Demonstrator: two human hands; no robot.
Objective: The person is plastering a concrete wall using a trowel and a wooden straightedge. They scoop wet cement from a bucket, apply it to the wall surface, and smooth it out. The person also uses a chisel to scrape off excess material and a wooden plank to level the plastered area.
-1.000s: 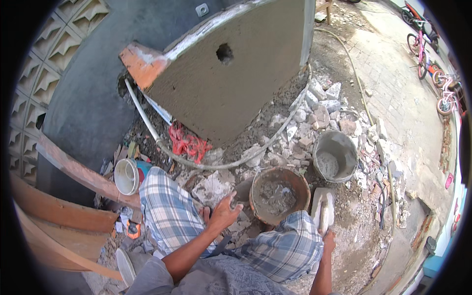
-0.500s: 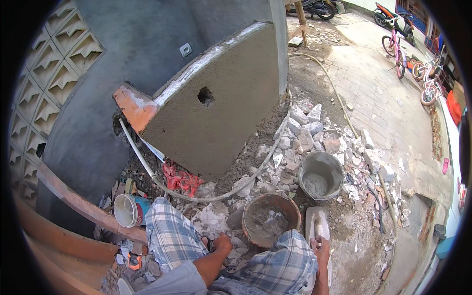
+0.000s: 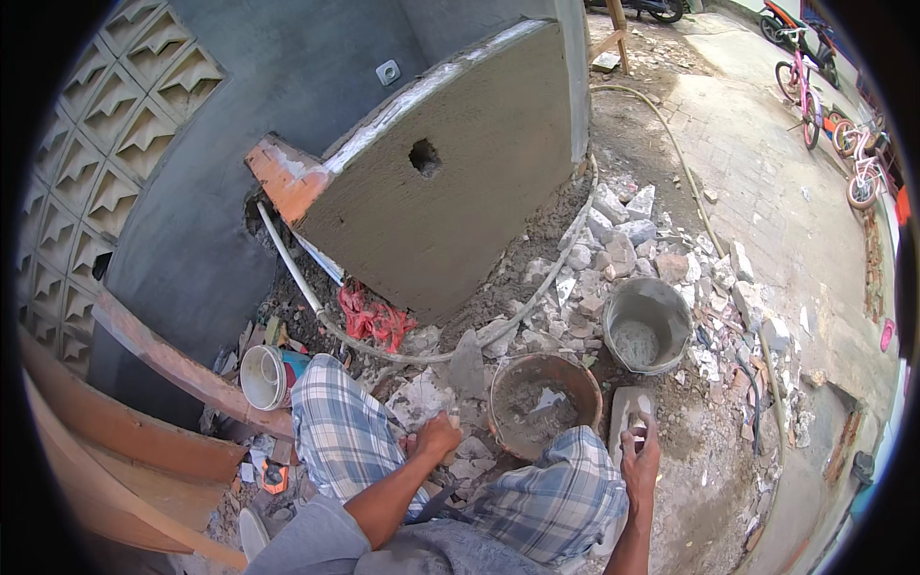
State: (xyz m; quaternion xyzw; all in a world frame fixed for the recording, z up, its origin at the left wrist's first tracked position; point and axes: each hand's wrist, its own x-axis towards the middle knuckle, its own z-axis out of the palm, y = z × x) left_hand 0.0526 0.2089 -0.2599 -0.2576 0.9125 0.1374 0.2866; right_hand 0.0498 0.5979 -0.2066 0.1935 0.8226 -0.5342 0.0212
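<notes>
Head view is showing the left hand curling closed around what looks like the handle of a grey trowel, its pointed blade facing away from the body. The right hand is bending its fingers over a long pale float — whether it is gripping the handle, I cannot tell. Between the hands, a brown tub is holding wet mortar, with the right knee overlapping its near edge. Just beyond, a grey bucket is standing beside broken rubble. Farther out, a pale hose is curving past crumpled red plastic — and behind it, a low plastered wall is rising, with a dark hole showing.
</notes>
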